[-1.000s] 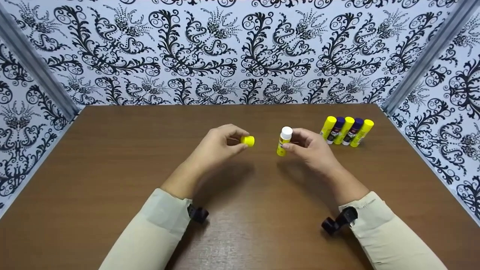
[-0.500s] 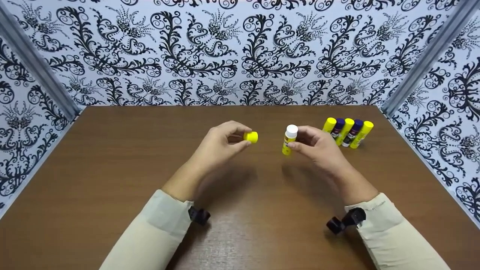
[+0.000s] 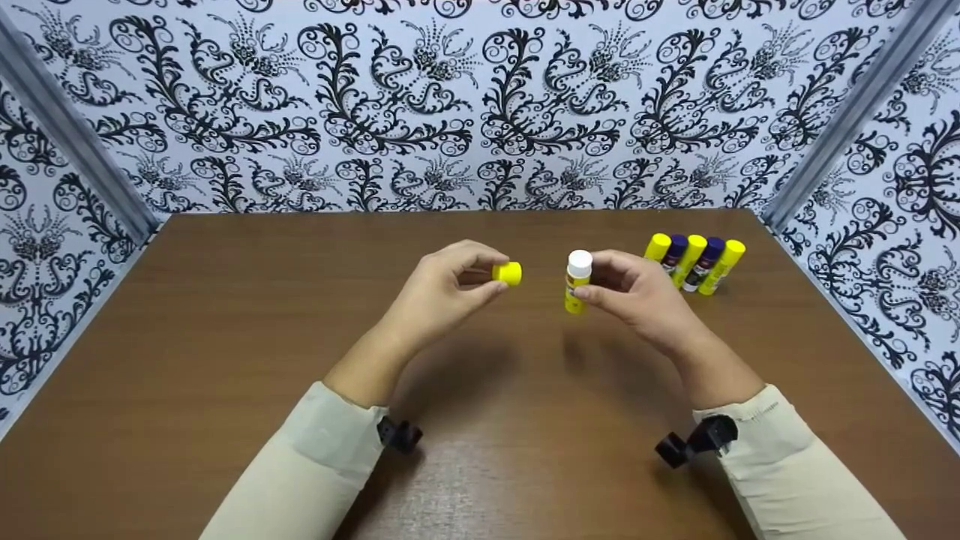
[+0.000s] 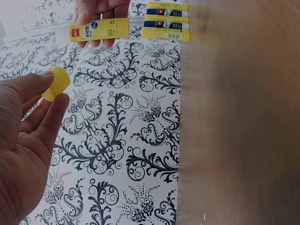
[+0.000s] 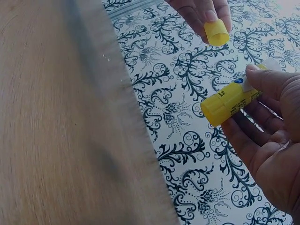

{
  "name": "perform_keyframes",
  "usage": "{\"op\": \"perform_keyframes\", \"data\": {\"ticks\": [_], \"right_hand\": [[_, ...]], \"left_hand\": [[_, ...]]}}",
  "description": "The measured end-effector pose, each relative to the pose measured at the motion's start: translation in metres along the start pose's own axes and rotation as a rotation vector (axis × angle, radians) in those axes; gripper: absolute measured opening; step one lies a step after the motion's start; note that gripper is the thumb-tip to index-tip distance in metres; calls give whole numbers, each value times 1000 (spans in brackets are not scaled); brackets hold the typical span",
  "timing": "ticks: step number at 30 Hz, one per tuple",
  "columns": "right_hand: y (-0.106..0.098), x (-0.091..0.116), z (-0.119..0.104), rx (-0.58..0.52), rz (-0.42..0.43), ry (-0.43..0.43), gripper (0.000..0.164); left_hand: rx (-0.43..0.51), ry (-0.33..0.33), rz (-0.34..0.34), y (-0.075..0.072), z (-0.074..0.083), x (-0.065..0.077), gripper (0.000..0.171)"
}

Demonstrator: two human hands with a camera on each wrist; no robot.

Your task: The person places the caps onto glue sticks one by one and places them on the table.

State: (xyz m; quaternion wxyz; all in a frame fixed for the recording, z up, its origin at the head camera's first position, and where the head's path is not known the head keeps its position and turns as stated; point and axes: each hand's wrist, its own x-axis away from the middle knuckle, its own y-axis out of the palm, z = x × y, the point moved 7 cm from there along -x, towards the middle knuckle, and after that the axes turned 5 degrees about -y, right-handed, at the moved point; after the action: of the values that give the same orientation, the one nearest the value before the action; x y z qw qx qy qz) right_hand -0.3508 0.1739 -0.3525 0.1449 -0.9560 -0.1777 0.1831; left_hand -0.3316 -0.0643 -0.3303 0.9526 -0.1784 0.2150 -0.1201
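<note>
In the head view, a yellow cap (image 3: pixel 508 273) is pinched between thumb and fingers of the left hand (image 3: pixel 439 292), and a glue stick (image 3: pixel 576 283) with its white top uncovered is held nearly upright by the curled fingers of the right hand (image 3: pixel 637 300), above the middle of the brown table (image 3: pixel 225 315). The cap and the stick are held apart, at about the same height, so it is judged that the cap is off and is not put back or laid down; which of the two is meant cannot be told. A row of five closed sticks (image 3: pixel 694 262) is seen lying side by side near the far right corner of the table. In the left wrist view, the cap (image 4: pixel 55 83) is seen gripped at the fingertips (image 4: pixel 55 104) of the left hand, and the stick (image 4: pixel 99 31) is seen beyond it, held in the other hand, with the row (image 4: pixel 166 21) behind. In the right wrist view, the yellow body of the stick (image 5: pixel 229 100) is enclosed by thumb and fingers of the right hand (image 5: pixel 269 126); its white end is mostly hidden by the thumb. The cap (image 5: pixel 216 32) is seen opposite, its open end turned toward the stick.
</note>
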Motion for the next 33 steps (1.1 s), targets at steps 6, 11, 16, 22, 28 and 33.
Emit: {"op": "perform_keyframes", "data": {"ticks": [6, 11, 16, 22, 28, 33], "right_hand": [[2, 1, -4, 4, -10, -12, 36], [8, 2, -7, 5, -35, -32, 34], [12, 2, -8, 20, -60, -32, 34], [16, 3, -8, 19, -75, -35, 33], [21, 4, -8, 25, -92, -45, 32], [23, 5, -7, 32, -105, -42, 32]], "left_hand": [[9, 5, -10, 2, 4, 1, 28], [15, 22, -24, 5, 9, 2, 28], [17, 25, -36, 7, 11, 3, 28], [10, 41, -39, 8, 12, 4, 27], [0, 64, -40, 9, 16, 5, 27], [12, 58, -44, 9, 17, 7, 28]]}}
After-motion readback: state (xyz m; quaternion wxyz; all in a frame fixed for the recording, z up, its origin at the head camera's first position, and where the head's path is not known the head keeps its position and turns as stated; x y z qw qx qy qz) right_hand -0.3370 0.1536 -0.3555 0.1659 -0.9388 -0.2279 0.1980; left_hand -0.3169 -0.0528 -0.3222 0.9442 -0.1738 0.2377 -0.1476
